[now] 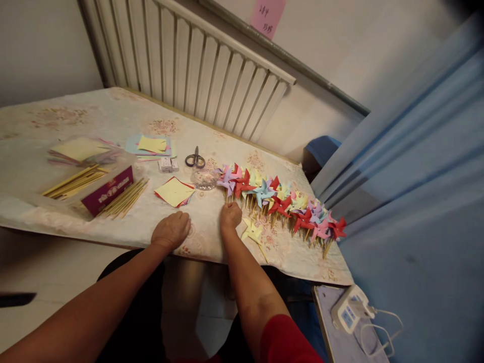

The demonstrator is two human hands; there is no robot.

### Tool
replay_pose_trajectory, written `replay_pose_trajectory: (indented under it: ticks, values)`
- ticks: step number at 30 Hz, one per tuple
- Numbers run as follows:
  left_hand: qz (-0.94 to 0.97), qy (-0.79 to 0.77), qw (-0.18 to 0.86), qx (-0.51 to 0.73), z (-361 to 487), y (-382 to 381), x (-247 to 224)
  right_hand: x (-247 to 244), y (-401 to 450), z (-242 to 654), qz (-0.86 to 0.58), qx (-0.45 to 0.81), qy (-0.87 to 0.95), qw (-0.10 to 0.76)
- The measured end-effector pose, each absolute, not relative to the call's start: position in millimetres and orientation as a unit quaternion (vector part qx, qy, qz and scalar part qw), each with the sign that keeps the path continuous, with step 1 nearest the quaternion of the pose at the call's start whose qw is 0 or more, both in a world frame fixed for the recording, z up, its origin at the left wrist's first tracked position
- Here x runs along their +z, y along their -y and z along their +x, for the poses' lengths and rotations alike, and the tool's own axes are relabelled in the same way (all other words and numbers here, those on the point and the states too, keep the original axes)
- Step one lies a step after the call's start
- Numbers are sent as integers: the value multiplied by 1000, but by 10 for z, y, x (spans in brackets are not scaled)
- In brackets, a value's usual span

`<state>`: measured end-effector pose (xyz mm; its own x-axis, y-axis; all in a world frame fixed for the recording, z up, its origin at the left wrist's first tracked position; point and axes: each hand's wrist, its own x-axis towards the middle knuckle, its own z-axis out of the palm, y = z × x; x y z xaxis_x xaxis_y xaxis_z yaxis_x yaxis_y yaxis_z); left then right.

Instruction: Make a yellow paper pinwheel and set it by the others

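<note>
My left hand rests closed on the table's front part, just below a stack of square paper sheets with a yellow one on top. No object shows in it. My right hand is a fist on the cloth, near the left end of a long row of paper pinwheels in red, blue, yellow, pink and purple on sticks. Whether it holds anything is hidden. Right of that fist, a single yellow pinwheel lies on the cloth, its stick pointing toward the front edge.
Wooden sticks lie beside a purple-labelled package at left. Farther back are more coloured papers, small boxes, black scissors and a clear dish of small pins. A power strip sits lower right.
</note>
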<state>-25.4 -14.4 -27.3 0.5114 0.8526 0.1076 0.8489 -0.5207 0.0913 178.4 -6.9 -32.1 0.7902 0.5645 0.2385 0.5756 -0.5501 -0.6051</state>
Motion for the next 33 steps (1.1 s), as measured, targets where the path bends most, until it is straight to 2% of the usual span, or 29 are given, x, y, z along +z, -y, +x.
replay_pose_trajectory:
  ticks: [33]
  values:
    - [870,-489,4,67,-257,153,-282,-164,-126,1682,-884,56,307,348]
